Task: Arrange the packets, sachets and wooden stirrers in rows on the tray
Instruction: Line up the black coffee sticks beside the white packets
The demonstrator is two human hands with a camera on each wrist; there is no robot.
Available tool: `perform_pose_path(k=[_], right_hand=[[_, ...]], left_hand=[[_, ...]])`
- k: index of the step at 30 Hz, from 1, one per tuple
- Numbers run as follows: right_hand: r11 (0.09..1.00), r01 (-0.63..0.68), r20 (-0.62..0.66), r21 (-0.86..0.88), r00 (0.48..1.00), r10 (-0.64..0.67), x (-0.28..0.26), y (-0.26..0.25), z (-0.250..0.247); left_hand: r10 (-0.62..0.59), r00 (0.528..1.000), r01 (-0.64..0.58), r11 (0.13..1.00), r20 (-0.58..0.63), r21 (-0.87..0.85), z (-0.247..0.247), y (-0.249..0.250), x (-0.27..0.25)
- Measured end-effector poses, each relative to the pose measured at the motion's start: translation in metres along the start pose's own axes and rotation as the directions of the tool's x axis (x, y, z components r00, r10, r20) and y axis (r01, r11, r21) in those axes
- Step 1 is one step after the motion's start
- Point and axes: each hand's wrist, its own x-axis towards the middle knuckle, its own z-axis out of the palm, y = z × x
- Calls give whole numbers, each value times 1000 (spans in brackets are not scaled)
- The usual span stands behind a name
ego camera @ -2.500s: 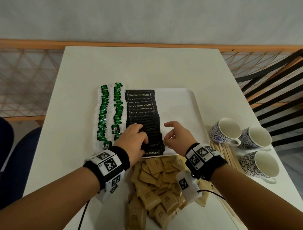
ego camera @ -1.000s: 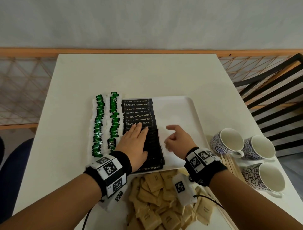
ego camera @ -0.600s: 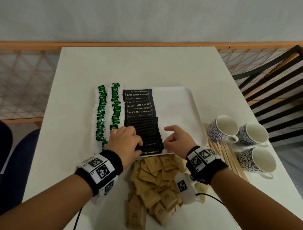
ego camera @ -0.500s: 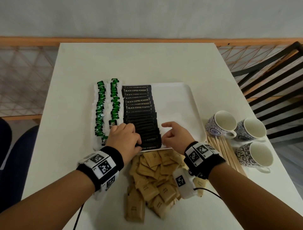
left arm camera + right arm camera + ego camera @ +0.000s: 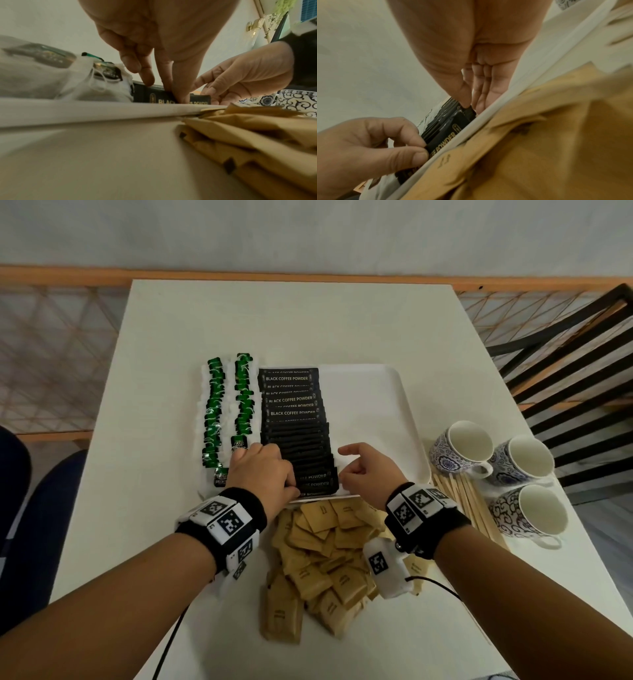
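Both hands have come back to the near end of the black coffee packets [image 5: 296, 436], after the left hand [image 5: 263, 474] lay flat farther up the row. Left to right: 2 rows of green tea bags [image 5: 227, 412], then the coffee row, all on the tray [image 5: 376, 405]. Left thumb and finger pinch the nearest packet; the right hand [image 5: 368, 470] pinches its right end. Brown sachets [image 5: 325, 556] and stirrers [image 5: 469, 508] wait on the table, so that row looks nearly squared.
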Motion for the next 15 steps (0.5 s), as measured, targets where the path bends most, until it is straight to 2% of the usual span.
perform_pose_path(k=[15], right_hand=[[999, 30, -14, -44, 999, -30, -1, 5, -1]], left_hand=[[-10, 999, 8, 998, -37, -69, -3, -1, -7]])
